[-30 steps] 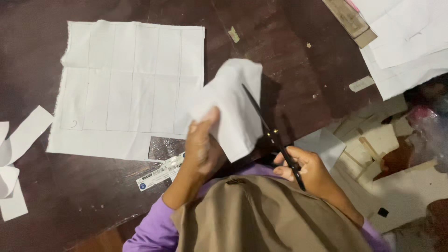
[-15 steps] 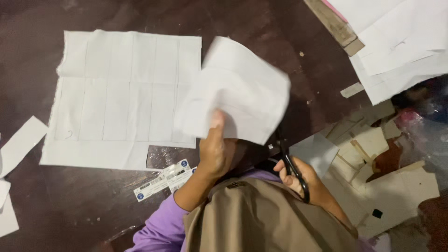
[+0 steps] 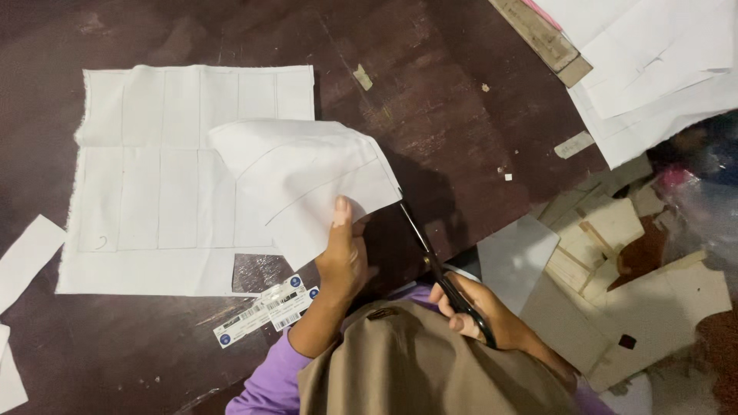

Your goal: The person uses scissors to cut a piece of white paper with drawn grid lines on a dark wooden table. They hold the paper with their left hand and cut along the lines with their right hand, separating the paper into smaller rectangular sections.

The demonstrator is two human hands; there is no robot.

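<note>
Far left: white scraps [image 3: 29,253] on the dark table [image 3: 461,100]. Next, big white fabric sheet [image 3: 154,177] lying flat, faint ruled lines on it. Barcode tags [image 3: 265,310] at its lower edge. Left hand [image 3: 344,257] pinches a smaller white piece [image 3: 307,180], thumb on top, piece lifted off the table and overlapping the sheet's right side; curved line drawn on it. Right hand [image 3: 477,307] gripping scissors [image 3: 438,269], fingers through black handles, blade tips touching the piece's lower right edge. Can't tell how far blades are parted. Far right: paper stack [image 3: 653,69] top corner, cardboard offcuts [image 3: 630,261] below it.
</note>
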